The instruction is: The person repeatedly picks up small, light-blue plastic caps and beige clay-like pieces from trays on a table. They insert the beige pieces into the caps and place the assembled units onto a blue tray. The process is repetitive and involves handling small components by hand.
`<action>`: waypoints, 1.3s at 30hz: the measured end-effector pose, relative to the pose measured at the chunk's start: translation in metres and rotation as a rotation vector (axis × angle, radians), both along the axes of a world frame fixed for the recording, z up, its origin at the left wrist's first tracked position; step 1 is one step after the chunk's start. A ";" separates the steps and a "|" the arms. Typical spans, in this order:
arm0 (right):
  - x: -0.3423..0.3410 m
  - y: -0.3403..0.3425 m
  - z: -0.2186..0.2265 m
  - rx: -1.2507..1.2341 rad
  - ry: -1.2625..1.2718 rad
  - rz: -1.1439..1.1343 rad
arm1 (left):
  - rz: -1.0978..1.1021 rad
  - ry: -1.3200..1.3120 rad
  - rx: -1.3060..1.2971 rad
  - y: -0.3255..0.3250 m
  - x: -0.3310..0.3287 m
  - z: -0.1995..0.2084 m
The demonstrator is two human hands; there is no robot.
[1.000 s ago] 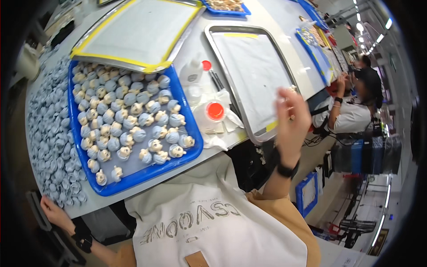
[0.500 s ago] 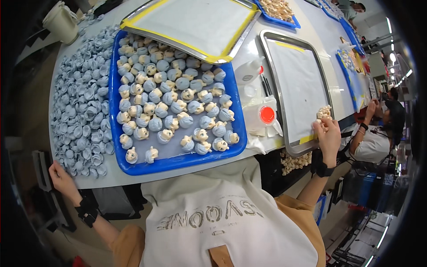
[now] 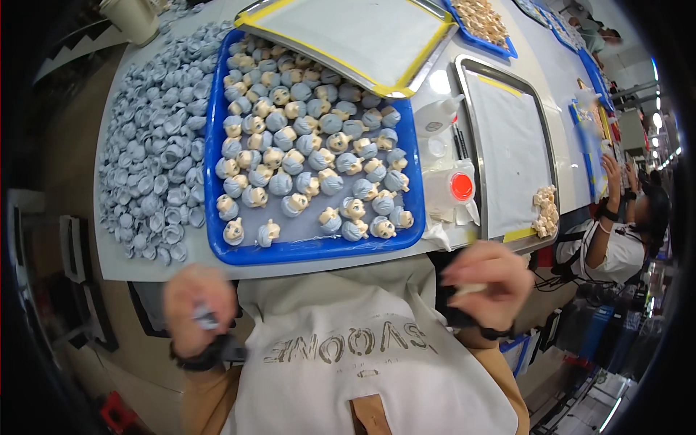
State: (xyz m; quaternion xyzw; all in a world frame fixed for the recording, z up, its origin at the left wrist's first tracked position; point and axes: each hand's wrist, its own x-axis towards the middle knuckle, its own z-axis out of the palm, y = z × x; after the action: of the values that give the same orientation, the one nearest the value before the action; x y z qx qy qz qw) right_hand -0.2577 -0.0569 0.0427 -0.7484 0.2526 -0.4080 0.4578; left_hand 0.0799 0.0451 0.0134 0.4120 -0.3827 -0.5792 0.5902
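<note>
My left hand [image 3: 190, 293], blurred, is closed around a small grey-blue hair piece [image 3: 206, 317] in front of the table's near edge. Opposite it, my right hand [image 3: 500, 283] pinches a small cream piece [image 3: 470, 288], probably a doll head part, too smeared to make out fully. Beyond my hands, a blue tray [image 3: 304, 253] bears many small doll heads [image 3: 293, 204] with grey-blue hair. Loose cup-shaped hair pieces [image 3: 156, 152] are heaped to its left. On the right, cream parts [image 3: 545, 210] lie at the near corner of a paper-lined metal tray [image 3: 554, 156].
A second metal tray [image 3: 348, 32] with yellow tape rests over the blue tray's far edge. Between the trays stand a squeeze bottle [image 3: 438, 116] and a red-topped container [image 3: 461, 186]. A pale bucket [image 3: 130, 20] is at the far left. A co-worker [image 3: 616, 225] sits at the right.
Both hands have drawn in before my apron, the left from the hair-piece heap's near edge, the right from the cream parts. Each now holds a piece. The view has shifted slightly.
</note>
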 end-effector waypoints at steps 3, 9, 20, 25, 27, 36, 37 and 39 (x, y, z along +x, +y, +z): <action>0.047 -0.002 -0.010 0.012 0.109 0.147 | -0.238 0.021 0.107 -0.032 -0.037 -0.007; 0.079 0.011 -0.012 0.101 0.118 0.087 | -0.311 0.080 0.181 -0.054 -0.070 -0.008; 0.078 0.003 -0.022 -0.162 0.141 -0.144 | -0.375 0.087 0.252 -0.047 -0.073 -0.004; 0.076 0.003 -0.019 -0.156 0.213 -0.015 | -0.382 0.048 0.262 -0.044 -0.073 -0.011; 0.077 0.002 -0.019 -0.142 0.164 0.032 | -0.350 0.032 0.270 -0.042 -0.073 -0.010; 0.073 0.004 -0.014 0.030 0.051 -0.030 | -0.297 0.010 0.238 -0.040 -0.078 -0.011; 0.072 0.001 -0.011 -0.005 0.057 -0.016 | -0.283 0.000 0.232 -0.040 -0.078 -0.011; 0.064 -0.004 -0.007 -0.053 0.060 -0.057 | -0.240 0.109 0.189 -0.041 -0.069 -0.016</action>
State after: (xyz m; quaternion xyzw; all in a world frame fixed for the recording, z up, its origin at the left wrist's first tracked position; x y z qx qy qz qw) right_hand -0.1933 -0.0605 0.0360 -0.7648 0.2765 -0.4048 0.4180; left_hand 0.0112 0.0037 -0.0026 0.3848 -0.3403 -0.7005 0.4953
